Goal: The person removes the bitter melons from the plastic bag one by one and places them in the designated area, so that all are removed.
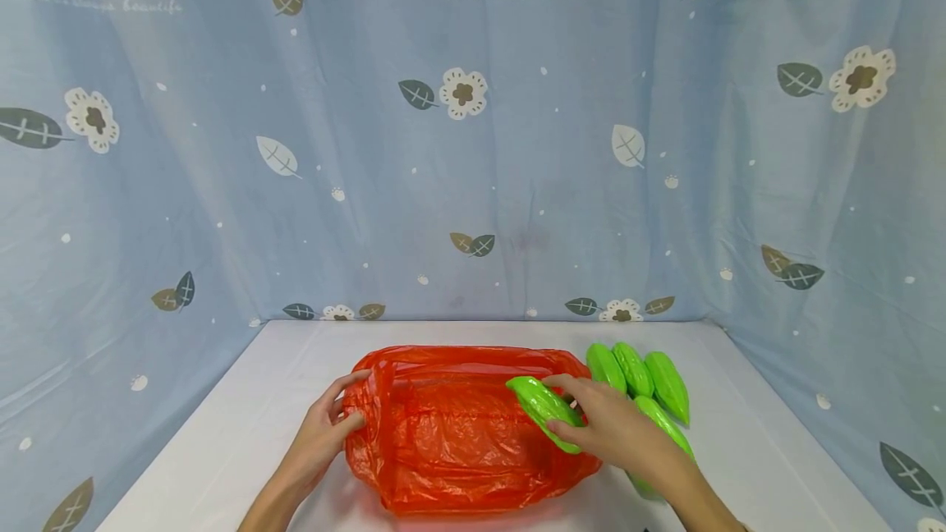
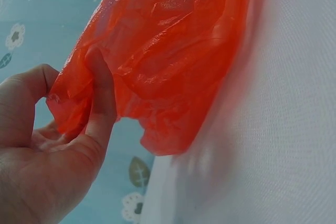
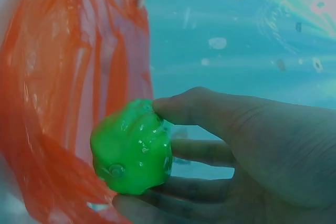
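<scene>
A red plastic bag [image 1: 466, 437] lies spread on the table, its mouth held open. My left hand [image 1: 319, 442] pinches the bag's left edge between thumb and fingers; the left wrist view shows the thin film [image 2: 163, 51] between them. Above the bag's right side, my right hand [image 1: 613, 425] grips a bright green, bumpy bitter melon [image 1: 545, 410] with tapered ends. Its rounded end [image 3: 131, 150] faces the camera in the right wrist view, thumb on one side and fingers on the other.
Right of the bag lie several more green bitter melons [image 1: 668, 387], some partly behind my right hand and forearm. The white table [image 1: 296, 351] is bordered by a blue curtain [image 1: 532, 187] printed with leaves and flowers at the back and both sides.
</scene>
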Demonstrator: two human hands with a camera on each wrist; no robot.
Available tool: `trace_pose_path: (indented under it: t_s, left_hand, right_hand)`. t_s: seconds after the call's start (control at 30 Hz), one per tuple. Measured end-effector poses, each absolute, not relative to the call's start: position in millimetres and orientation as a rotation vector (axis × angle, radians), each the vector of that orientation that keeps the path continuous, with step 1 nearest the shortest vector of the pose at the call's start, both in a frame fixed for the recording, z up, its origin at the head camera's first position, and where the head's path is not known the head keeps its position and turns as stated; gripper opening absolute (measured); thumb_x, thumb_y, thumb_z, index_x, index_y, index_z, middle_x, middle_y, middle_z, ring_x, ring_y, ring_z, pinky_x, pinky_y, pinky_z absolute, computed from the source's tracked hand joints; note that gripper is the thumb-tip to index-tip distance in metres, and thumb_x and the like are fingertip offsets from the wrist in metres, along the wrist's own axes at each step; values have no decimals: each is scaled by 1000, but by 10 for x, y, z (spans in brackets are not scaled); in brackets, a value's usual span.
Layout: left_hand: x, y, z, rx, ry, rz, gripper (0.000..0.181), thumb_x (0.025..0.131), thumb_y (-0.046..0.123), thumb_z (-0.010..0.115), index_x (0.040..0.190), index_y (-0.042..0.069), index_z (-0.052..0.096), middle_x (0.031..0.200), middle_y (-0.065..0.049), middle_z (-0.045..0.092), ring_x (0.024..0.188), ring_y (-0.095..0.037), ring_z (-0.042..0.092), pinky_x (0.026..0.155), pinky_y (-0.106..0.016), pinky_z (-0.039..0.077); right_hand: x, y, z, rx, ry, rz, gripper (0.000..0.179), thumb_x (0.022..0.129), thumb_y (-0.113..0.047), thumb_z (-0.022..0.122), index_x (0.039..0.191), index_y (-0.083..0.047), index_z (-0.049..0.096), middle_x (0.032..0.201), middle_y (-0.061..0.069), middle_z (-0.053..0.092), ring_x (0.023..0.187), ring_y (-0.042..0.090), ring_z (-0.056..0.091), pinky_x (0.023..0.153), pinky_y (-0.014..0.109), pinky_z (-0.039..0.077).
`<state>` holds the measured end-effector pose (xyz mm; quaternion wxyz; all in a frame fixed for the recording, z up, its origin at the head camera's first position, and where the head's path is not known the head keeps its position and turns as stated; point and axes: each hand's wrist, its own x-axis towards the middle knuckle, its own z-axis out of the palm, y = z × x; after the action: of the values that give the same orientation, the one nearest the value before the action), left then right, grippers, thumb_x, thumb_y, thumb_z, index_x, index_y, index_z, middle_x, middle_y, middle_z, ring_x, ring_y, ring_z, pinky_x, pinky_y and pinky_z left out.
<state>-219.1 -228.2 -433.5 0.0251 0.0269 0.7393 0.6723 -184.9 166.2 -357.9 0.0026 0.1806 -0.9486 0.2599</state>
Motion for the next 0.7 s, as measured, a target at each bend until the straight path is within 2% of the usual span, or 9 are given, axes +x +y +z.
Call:
trace_pose_path:
  t_s: [0.23, 0.7]
  left_hand:
    - [-2188, -2276, -4329, 82, 2286, 2076, 61, 87, -4, 52, 142, 20, 44, 136, -22, 51, 99, -22, 63, 74, -38, 60]
    - [-2198, -2275, -4336, 90, 2283, 2079, 60, 87, -3, 53, 142, 20, 44, 134, -23, 52, 100, -21, 64, 73, -38, 60]
  right_hand:
    - [-1794, 1907, -3528, 510, -2965, 826, 51, 83, -35, 75, 129, -17, 60, 108, -3, 68, 93, 12, 63, 77, 34, 58]
    - [-1680, 2255, -3448, 425, -2916, 818, 53, 83, -34, 75, 131, -18, 58, 106, -3, 69, 90, 11, 65, 69, 23, 55]
